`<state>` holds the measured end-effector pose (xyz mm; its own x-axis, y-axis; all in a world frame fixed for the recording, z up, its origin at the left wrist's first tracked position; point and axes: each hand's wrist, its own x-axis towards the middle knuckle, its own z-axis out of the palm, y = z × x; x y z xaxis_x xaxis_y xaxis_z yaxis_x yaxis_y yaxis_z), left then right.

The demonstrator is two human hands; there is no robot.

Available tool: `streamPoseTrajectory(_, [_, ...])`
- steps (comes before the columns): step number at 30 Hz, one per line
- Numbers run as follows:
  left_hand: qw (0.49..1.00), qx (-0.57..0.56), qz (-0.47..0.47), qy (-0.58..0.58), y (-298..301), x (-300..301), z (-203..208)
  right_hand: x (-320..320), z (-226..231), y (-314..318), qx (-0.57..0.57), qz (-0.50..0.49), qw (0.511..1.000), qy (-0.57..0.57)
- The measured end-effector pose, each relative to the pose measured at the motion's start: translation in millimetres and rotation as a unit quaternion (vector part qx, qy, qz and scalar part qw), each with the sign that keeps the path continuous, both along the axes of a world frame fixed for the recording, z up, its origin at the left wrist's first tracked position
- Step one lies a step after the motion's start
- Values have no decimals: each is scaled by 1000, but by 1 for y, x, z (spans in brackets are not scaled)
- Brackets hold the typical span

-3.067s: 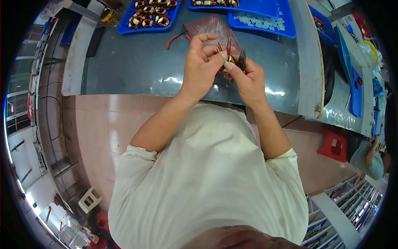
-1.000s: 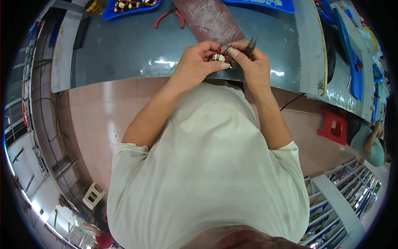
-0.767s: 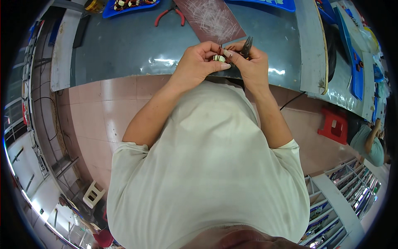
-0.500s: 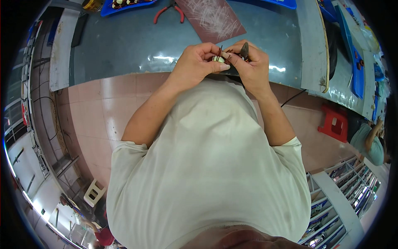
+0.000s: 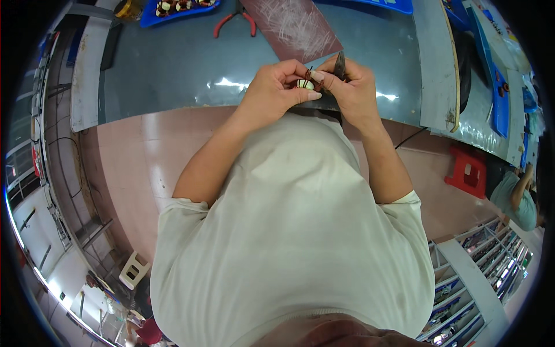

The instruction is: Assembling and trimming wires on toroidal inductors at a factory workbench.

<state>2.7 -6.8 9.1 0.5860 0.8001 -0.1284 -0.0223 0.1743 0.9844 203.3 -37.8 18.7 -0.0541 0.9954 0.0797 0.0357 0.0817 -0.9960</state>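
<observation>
Close to the table's front edge, my left hand (image 5: 267, 95) pinches a small wire-wound coil (image 5: 304, 85) between thumb and fingers. Its body is whitish, with reddish-brown wire turns and loose wire ends sticking up. My right hand (image 5: 357, 95) has its thumb and forefinger at the coil's wires. Held in that same hand is a tool that looks like pliers (image 5: 340, 66), its dark pointed head rising between the fingers. The tool's handles are hidden by the palm.
Red-handled pliers (image 5: 235, 24) lie on the grey tabletop (image 5: 167, 69) beside a scratched brown board (image 5: 298, 29). A blue tray (image 5: 151, 18) of similar coils stands far left, near a jar (image 5: 127, 8). Another blue tray (image 5: 393, 4) is far right. A red stool (image 5: 467, 173) stands on the floor.
The head of the tool in my right hand has swung more upright. The right thumb has shifted slightly over the coil's wires, while my left hand keeps its pinch.
</observation>
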Motion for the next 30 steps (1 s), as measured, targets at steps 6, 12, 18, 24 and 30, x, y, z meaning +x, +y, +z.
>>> streamPoseTrajectory(6, [995,0,65,-74,22,-2,30,28,19,25,-53,-77,993,69])
streamPoseTrajectory(12, [990,27,106,-84,40,-6,45,62,-15,23,91,-203,848,-482])
streamPoseTrajectory(18, [986,20,120,-110,38,-2,39,43,-6,5,175,-232,809,-511])
streamPoseTrajectory(24, [988,-4,74,-137,27,14,44,-15,30,-7,-20,11,998,54])
streamPoseTrajectory(30, [987,-17,47,-152,20,11,41,-17,26,-5,-15,10,998,66])
